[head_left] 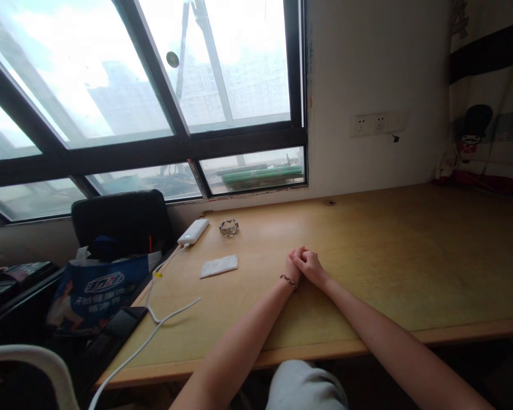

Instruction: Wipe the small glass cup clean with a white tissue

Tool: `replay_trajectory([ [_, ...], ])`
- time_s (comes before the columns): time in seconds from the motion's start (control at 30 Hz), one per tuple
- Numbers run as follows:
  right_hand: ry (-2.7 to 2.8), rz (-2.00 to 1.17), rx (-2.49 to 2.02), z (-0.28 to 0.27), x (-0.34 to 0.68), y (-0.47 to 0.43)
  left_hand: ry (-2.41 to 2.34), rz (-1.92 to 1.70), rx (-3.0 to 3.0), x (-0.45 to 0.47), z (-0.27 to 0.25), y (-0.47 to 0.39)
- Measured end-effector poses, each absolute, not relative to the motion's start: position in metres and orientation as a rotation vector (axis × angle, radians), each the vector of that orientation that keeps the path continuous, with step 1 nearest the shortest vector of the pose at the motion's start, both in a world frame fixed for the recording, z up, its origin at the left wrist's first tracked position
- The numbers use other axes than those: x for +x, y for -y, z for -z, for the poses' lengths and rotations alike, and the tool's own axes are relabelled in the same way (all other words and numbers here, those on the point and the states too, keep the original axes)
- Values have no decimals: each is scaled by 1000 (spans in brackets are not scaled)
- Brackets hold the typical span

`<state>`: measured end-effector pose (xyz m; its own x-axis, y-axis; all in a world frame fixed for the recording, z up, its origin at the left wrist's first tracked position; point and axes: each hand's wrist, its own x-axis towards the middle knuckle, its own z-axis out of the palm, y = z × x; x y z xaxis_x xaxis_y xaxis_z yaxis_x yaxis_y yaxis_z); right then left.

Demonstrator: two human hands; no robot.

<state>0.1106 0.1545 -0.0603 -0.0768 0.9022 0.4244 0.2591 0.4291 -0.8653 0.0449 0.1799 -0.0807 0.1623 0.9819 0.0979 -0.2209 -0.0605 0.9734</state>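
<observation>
My left hand (293, 265) and my right hand (313, 266) are clasped together on the wooden table (389, 256), fingers closed, the right partly over the left. No object shows in either. A dark braided bracelet (289, 282) circles my left wrist. To the left of the hands lies a flat white folded cloth or tissue packet (219, 266). Behind it stands a silver openwork ring-shaped thing (229, 228), like a bangle or crown. A white power bank (194, 232) rests by the table's left edge with a white cable (171, 316) plugged into it.
Left of the table are a black chair (122, 219) and a blue printed bag (100, 296). The cable hangs over the table's front left edge. A window (239, 136) and a wall with sockets (378, 123) stand behind; a patterned curtain (491, 114) hangs at right.
</observation>
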Motion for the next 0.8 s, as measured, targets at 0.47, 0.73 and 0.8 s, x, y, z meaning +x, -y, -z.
replay_trajectory([
  [0.47,1603,-724,-1052,59,112,-154,-868,-1277,1169,48,76,-175],
  [0.73,1635,-702,-1056,60,112,-155,-888,-1251,1153,46,72,-173],
  [0.8,1641,-695,-1062,60,112,-155,-880,-1242,1125,47,71,-172],
])
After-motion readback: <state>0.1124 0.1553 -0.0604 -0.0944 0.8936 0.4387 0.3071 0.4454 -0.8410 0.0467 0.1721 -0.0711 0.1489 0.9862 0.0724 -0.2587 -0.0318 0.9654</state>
